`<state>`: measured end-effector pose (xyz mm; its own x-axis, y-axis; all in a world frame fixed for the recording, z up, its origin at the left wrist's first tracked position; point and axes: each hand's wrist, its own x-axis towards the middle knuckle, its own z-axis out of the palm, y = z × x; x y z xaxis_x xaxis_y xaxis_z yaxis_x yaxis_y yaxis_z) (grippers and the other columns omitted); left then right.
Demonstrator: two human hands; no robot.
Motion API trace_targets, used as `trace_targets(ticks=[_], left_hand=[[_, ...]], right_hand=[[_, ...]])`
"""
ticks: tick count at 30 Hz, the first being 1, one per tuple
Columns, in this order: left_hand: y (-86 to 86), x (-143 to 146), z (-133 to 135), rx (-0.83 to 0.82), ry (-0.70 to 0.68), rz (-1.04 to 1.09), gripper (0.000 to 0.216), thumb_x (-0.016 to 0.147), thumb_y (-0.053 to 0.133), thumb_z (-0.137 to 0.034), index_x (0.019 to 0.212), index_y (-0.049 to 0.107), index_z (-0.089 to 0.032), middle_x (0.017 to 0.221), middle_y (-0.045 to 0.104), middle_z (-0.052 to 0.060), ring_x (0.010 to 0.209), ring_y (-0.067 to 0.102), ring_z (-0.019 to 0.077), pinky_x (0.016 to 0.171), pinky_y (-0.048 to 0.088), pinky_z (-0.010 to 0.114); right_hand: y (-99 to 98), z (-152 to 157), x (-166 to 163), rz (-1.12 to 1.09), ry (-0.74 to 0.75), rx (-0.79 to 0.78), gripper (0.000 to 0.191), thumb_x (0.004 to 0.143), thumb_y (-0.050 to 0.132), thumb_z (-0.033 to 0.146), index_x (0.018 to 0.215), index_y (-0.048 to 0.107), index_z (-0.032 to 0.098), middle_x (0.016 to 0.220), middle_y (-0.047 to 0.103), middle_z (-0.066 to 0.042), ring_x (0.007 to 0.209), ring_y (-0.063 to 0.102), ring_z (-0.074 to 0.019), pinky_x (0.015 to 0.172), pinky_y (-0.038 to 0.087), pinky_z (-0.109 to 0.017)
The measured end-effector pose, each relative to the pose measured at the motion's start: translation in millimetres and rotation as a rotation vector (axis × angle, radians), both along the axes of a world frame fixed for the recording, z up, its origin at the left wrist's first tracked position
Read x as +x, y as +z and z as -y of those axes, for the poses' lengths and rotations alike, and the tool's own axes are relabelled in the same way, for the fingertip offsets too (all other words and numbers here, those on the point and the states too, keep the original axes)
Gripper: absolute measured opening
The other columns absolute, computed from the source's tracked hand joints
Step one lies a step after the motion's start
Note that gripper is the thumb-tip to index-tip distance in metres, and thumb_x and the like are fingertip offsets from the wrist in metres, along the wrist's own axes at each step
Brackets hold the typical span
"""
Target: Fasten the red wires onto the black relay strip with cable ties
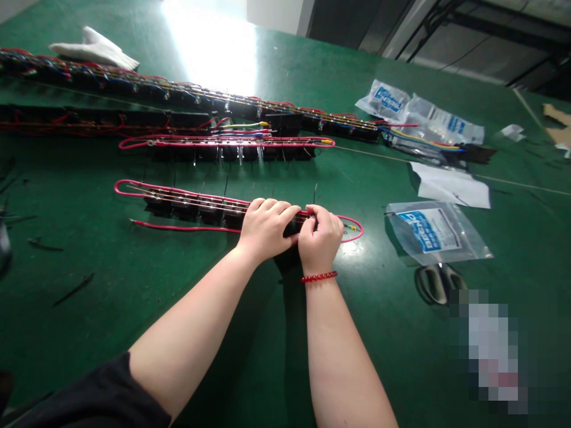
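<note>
A black strip of wired modules (191,205), with thin metal rods along its top and a red wire (178,227) looped round it, lies across the green table. My left hand (267,229) is closed over its right half, fingers on the far side and thumb on the near side. Beside it, my right hand (322,238) is curled in a pinch at the strip's right end; what sits between thumb and forefinger is mostly hidden. A thin black cable tie (315,193) rises just behind the right fingers. More ties stick up along the strip.
A similar red-wired strip (232,148) lies just beyond, with longer wired strips (178,92) behind it. A white glove (96,49) is at the back left. To the right are plastic bags (439,232), white paper (450,184) and scissors (439,284). Black tie scraps (74,289) lie left.
</note>
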<state>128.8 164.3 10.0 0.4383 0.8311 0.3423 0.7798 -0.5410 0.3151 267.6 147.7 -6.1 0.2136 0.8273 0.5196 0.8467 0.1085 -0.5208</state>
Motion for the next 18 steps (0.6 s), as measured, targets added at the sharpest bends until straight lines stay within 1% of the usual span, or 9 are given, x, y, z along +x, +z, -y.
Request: trace_targets(ticks=[7,11,18], left_hand=[[-2.0,0.5,-0.7,0.009,0.022,0.034,0.031,0.09,0.056,-0.033,0.119,0.066,-0.024,0.118,0.071,0.005,0.106,0.063,0.0253,0.095,0.04,0.043],[-2.4,0.5,-0.5,0.012,0.038,0.057,0.028,0.092,0.054,-0.031,0.116,0.067,-0.024,0.118,0.071,0.005,0.106,0.063,0.0245,0.095,0.041,0.042],[-1.9,0.6,0.1,0.011,0.039,0.061,0.027,0.092,0.054,-0.031,0.115,0.068,-0.024,0.117,0.072,0.006,0.105,0.064,0.0251,0.095,0.04,0.043]], right_hand=[[-1.5,-0.6,0.8,-0.005,-0.002,0.012,0.032,0.083,0.041,0.011,0.096,0.068,0.019,0.093,0.075,-0.006,0.09,0.066,-0.0219,0.092,0.048,-0.04],[-2.0,-0.7,1.1,-0.013,-0.002,0.012,0.031,0.084,0.041,0.011,0.097,0.069,0.02,0.093,0.075,-0.006,0.09,0.067,-0.0216,0.092,0.048,-0.04],[-2.2,-0.8,1.1,-0.019,-0.005,0.006,0.029,0.088,0.044,0.014,0.099,0.07,0.02,0.096,0.076,-0.006,0.093,0.067,-0.021,0.093,0.047,-0.04]])
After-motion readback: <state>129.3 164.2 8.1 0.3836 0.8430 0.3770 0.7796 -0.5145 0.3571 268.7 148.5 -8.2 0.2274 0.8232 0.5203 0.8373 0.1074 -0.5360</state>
